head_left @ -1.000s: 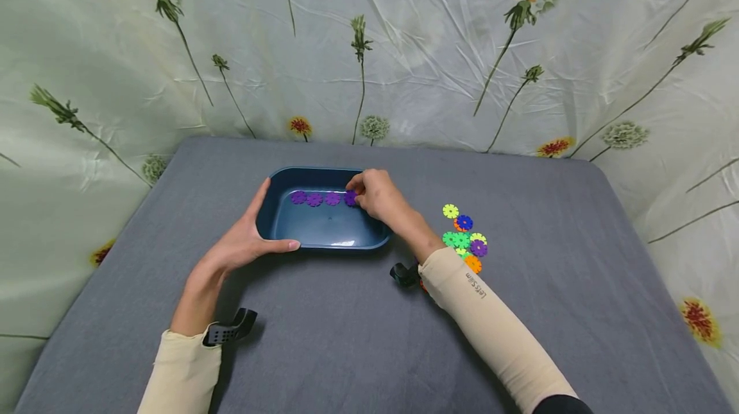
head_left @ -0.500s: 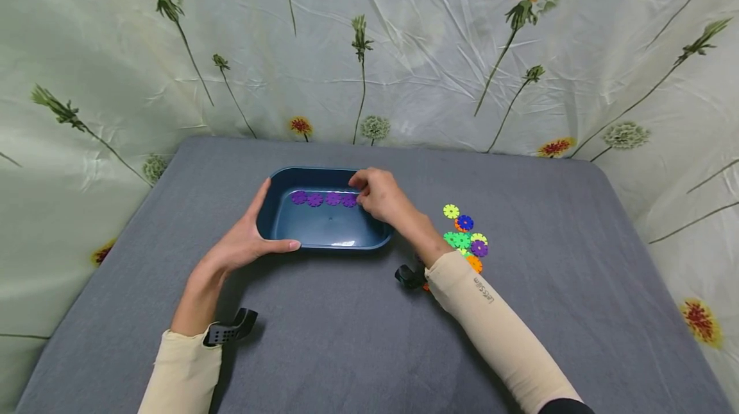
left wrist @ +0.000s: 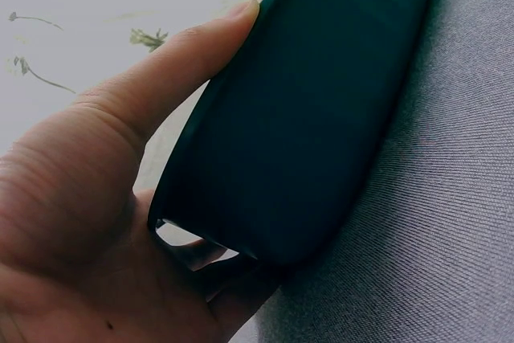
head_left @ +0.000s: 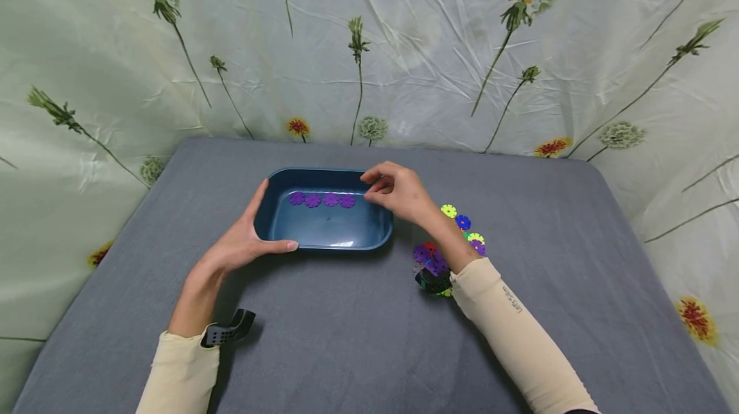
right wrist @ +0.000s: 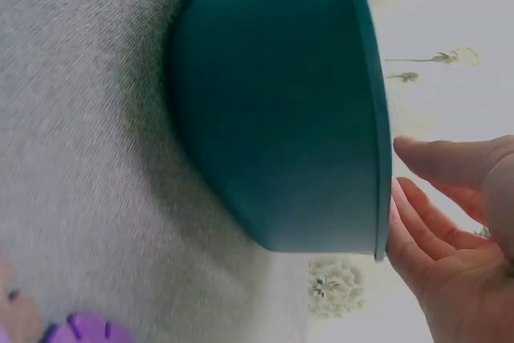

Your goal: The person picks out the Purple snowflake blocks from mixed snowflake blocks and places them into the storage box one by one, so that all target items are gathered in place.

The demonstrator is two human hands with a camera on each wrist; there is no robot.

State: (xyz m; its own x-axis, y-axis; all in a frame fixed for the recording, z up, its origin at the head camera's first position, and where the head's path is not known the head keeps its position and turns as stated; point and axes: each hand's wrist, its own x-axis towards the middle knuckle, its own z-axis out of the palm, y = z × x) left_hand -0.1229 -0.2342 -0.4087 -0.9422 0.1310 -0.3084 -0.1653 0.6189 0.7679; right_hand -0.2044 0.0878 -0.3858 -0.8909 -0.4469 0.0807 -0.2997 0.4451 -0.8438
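A dark blue plastic tub (head_left: 329, 231) stands on the cloth, with several purple notched discs (head_left: 312, 200) in a row along the far side of its floor. My left hand (head_left: 242, 244) grips the tub's left end. In the left wrist view the thumb of that hand (left wrist: 72, 190) presses the rim of the tub (left wrist: 305, 110), with the fingers around its end. Over the tub's right end hovers my right hand (head_left: 401, 192), its fingers loosely bent and nothing held. From the right wrist, thumb and fingers of this hand (right wrist: 458, 222) show apart beside the tub's rim (right wrist: 373, 102).
Right of the tub lies a loose heap of notched discs: a yellow disc (head_left: 448, 210), a blue disc (head_left: 462, 222), purple discs (head_left: 421, 253) and others. My right forearm and its wrist strap (head_left: 433, 281) hide part of it. Behind the grey table (head_left: 519, 189) hangs a flowered curtain (head_left: 427, 48).
My right hand has let go of the rightmost purple disc, leaving it in the row, and moved right and up off the tub's floor. My left hand keeps its grip on the tub.
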